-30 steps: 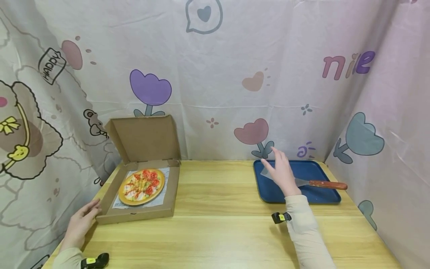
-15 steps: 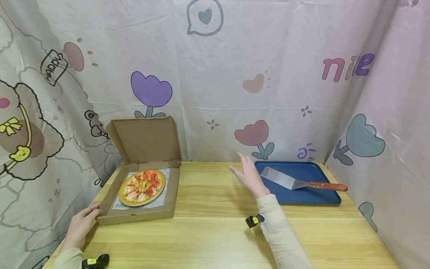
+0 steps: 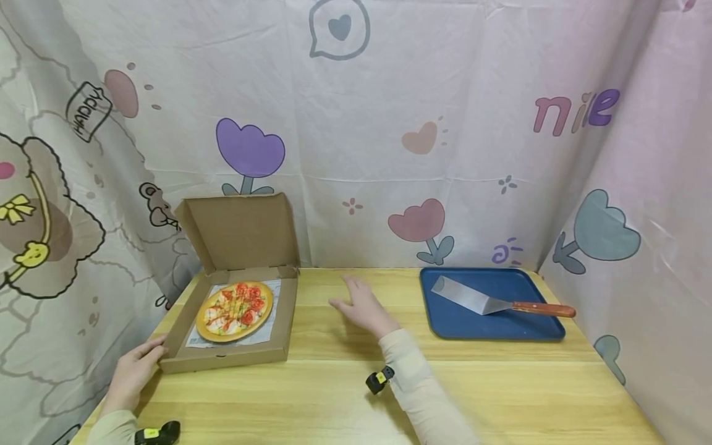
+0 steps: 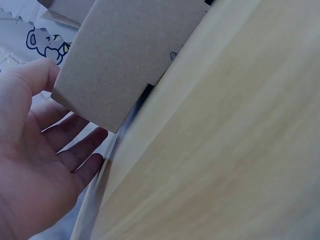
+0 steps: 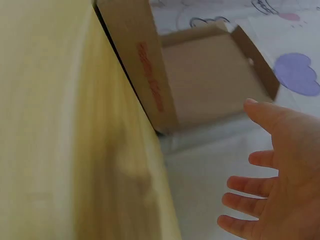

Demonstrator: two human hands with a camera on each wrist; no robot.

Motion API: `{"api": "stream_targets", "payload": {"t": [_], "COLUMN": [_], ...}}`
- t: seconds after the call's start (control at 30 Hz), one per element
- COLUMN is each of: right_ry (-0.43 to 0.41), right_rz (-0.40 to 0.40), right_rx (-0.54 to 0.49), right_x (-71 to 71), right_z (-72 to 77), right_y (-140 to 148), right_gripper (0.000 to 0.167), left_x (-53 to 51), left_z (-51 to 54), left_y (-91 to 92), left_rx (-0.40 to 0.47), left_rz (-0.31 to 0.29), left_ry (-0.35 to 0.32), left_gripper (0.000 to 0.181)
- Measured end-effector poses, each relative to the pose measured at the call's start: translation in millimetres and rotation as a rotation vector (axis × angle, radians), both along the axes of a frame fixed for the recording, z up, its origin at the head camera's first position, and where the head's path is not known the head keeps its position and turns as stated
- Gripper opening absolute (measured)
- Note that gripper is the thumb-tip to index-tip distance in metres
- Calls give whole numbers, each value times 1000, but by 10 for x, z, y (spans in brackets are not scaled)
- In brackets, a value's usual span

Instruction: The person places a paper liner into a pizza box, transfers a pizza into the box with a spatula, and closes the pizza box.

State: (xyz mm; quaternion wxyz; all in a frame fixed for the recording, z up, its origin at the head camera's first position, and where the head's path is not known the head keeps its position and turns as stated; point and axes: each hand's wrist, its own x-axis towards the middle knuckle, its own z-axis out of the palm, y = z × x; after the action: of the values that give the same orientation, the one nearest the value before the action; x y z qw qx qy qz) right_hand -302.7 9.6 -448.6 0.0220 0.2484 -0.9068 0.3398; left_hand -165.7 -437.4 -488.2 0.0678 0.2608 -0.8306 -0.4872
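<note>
An open cardboard pizza box (image 3: 245, 228) stands at the left of the table, its lid tipped up at the back. Inside, on printed paper (image 3: 271, 321), lies a round pizza (image 3: 233, 311) with red and white toppings. My left hand (image 3: 133, 372) touches the box's front left corner; in the left wrist view its fingers (image 4: 75, 147) lie loosely beside the cardboard. Over the table, right of the box, my right hand (image 3: 364, 307) hovers with fingers spread, holding nothing. In the right wrist view, those fingers (image 5: 250, 186) are apart from the box.
A blue tray (image 3: 517, 281) lies at the back right of the wooden table (image 3: 311, 402). Across it rests a metal spatula (image 3: 467, 296), its wooden handle (image 3: 542, 307) reaching past the tray's right edge. A printed curtain (image 3: 356, 123) hangs close behind the table.
My right hand has moved left, from above the tray and spatula to near the pizza box, and stays empty. My left hand has kept its place at the box corner.
</note>
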Motion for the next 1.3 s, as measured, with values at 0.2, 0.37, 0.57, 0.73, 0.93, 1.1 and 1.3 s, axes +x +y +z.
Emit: {"api": "stream_targets", "payload": {"t": [0.2,0.37,0.57,0.73,0.93,1.1,1.3], "right_ry": [-56,-43,-38,-66,-26,-33,-82], "right_rz": [43,69,97,111,146,155,117], "right_rx": [68,129,175,177,169,147,124], "right_x": [116,197,262,313,370,403,426], "right_z": [-85,-127,-167,-219,-300,-322,-295], "right_y": [-272,-445,-621,-761,-868,-901,-911], "right_gripper": [71,69,69,70,63,61,65], "left_x": [-22,-32,-20,-10,2,26,16], "left_z": [31,23,-2,-4,13,-9,-7], "left_y": [17,17,-5,-7,7,-7,-17], "left_rx": [-11,1,-4,-8,7,-20,-15], "left_rz": [-6,-4,-21,-27,-37,-47,-32], "left_ry": [-6,-14,29,42,33,50,18], "left_gripper": [60,59,54,51,52,47,48]}}
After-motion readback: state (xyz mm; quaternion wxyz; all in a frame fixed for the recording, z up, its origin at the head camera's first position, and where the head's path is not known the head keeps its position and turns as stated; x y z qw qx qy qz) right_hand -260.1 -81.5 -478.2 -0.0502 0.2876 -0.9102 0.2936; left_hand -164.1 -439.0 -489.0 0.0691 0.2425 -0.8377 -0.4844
